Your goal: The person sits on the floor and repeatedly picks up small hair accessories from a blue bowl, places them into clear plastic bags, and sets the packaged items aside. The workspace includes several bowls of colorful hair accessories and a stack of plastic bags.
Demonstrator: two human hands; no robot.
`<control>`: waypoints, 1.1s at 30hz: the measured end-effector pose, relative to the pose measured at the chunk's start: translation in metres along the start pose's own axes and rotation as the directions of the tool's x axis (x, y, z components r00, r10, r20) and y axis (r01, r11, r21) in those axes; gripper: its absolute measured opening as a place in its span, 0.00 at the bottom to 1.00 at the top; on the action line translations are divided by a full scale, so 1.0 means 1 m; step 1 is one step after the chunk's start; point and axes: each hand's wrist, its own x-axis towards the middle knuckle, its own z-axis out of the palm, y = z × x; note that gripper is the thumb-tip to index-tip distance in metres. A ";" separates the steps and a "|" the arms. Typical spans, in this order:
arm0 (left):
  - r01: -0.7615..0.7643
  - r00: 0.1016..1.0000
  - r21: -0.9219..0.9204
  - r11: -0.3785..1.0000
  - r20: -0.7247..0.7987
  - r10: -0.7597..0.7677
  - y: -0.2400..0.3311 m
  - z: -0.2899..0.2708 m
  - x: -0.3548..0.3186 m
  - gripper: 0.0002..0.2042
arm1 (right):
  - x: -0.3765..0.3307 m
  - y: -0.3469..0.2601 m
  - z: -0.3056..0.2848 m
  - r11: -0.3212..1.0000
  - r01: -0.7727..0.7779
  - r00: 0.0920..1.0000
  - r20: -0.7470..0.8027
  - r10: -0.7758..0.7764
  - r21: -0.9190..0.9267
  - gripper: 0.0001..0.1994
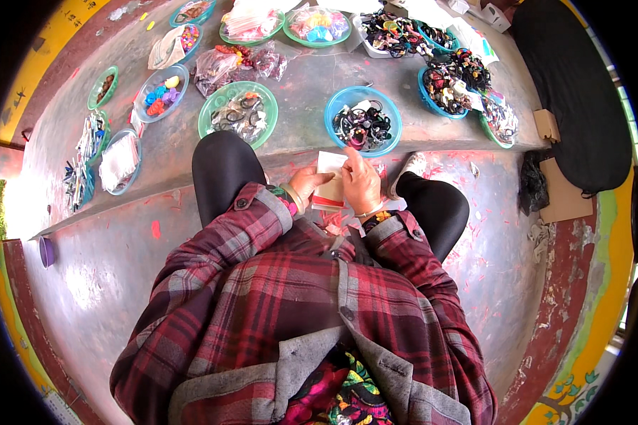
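Both hands meet just below the blue bowl [363, 119] of dark hair ties; the left hand [306, 184] pinches the edge of a white-and-red card packet [329, 185], fingers clamped on it; the right hand [361, 183] lies over the packet, fingers together, pressing it. Left of that bowl sits a green bowl [238, 111]; beyond it lie clear plastic bags [235, 65].

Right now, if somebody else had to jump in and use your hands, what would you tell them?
Left hand: grips the left edge of a small white and red card packet held over the lap.
Right hand: lies on the packet's right side, fingers pressing it.
Nearest bowl: blue bowl of dark hair ties, just ahead on the step. A green bowl of hair ties sits to its left.
Done: one packet is in hand.
Left: cannot tell if the packet is filled; many bowls of hair ties are full.
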 end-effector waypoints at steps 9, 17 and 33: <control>-0.105 0.994 0.034 0.994 0.027 0.104 -0.002 -0.001 -0.001 0.10 | -0.001 0.000 -0.004 0.997 -0.011 0.993 0.118 0.020 -0.080 0.08; -0.208 0.977 0.277 0.938 0.099 0.188 -0.013 -0.013 0.009 0.10 | -0.005 0.028 0.004 0.550 -0.688 0.725 0.471 0.502 0.473 0.05; -0.199 0.979 0.132 0.971 0.060 0.192 -0.004 -0.004 0.005 0.12 | -0.010 0.030 0.016 0.782 -0.460 0.886 0.159 0.436 0.420 0.05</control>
